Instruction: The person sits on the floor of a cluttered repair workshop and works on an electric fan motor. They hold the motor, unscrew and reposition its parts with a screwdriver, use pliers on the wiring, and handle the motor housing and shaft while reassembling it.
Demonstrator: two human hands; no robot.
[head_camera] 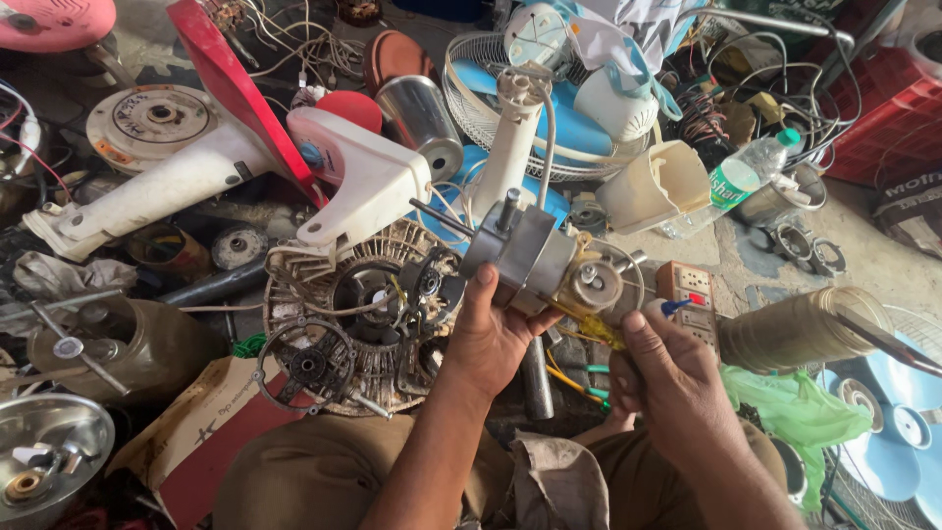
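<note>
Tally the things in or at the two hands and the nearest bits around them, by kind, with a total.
Hands: 2, left hand, right hand
Fan motor, held: 1
Yellow-handled screwdriver: 1
Switch-and-socket board: 1
Plastic water bottle: 1
Wire fan guard: 1
Total: 7

Blue fan blade cut off at right edge.
</note>
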